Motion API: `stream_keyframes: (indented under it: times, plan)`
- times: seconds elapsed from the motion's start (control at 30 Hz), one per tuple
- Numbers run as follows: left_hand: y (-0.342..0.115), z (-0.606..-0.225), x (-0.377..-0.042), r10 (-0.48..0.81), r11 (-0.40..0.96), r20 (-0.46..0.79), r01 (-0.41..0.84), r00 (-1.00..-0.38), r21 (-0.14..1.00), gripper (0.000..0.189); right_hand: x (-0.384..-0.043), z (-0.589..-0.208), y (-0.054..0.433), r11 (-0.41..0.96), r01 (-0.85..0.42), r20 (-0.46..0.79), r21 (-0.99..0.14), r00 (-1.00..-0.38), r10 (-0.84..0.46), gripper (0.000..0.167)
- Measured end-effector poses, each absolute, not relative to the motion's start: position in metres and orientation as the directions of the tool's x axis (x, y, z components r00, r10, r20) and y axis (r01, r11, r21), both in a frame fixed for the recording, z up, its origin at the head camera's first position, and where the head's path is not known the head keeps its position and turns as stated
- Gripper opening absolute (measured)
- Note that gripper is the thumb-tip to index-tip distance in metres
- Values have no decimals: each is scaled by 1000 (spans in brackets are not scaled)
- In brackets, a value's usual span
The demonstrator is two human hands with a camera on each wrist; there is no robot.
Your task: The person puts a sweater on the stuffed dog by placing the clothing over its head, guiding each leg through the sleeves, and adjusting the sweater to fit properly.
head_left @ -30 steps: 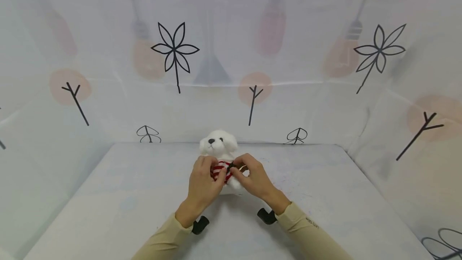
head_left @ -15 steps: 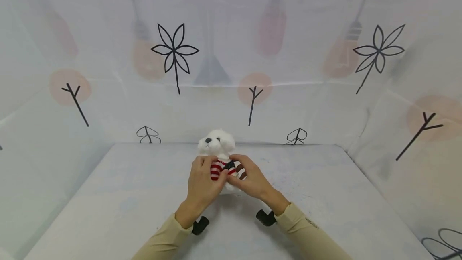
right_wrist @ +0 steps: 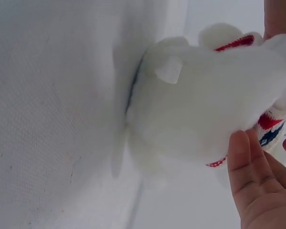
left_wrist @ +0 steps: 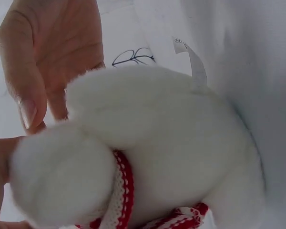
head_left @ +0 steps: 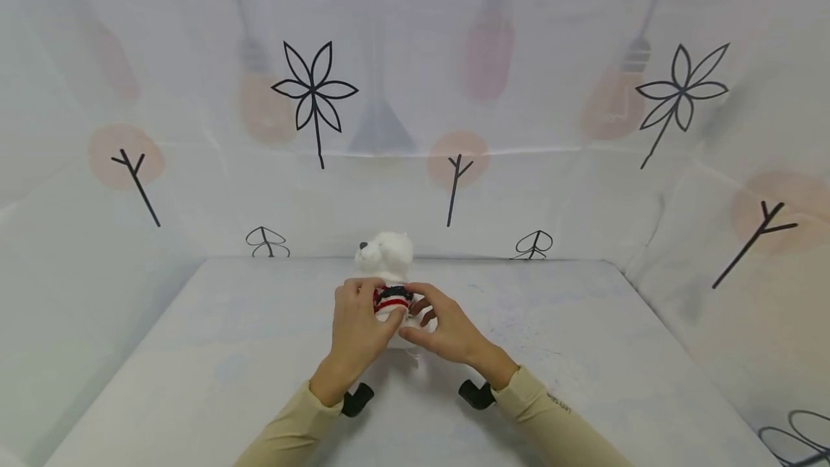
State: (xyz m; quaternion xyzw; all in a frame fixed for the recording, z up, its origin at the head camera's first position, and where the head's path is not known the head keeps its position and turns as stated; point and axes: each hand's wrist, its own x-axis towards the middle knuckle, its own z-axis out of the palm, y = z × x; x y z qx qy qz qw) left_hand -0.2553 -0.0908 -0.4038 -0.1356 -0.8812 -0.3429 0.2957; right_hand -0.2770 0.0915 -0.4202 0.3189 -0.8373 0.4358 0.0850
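A white plush dog sits near the table's far edge, its face turned to the left. Around its body is a red and white knit garment with a dark patterned band. My left hand grips the dog's left side in the head view, thumb across the front. My right hand is at the other side, thumb and fingers spread apart. In the right wrist view the right hand's fingertips touch the plush near the knit. A small white tag sticks out of the fur.
The white table stands against a hanging cloth printed with leaf and twig drawings. Two black bent pieces, a left one and a right one, show beside the wrists.
The plush dog has turned to the left, bringing the dark band to the front. My right hand, which was pinching the knit garment, has spread its thumb and fingers.
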Motion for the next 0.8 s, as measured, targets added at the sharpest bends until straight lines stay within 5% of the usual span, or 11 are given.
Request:
stream_keyframes:
  times: [0.33, 0.57, 0.8]
  plan:
    - [-94, -400, -254, 85, 731, 550, 427, -831, 533, 33, -280, -424, 91, 447, -631, 497, -634, -775, -390, 47]
    - [-96, -397, -255, 93, 733, 535, 422, -840, 534, 25, -281, -429, 91, 468, -487, 336, -737, -865, -372, 47]
    - [-96, -399, -256, 65, 703, 543, 424, -837, 570, 24, -280, -428, 90, 456, -478, 319, -751, -867, -384, 50]
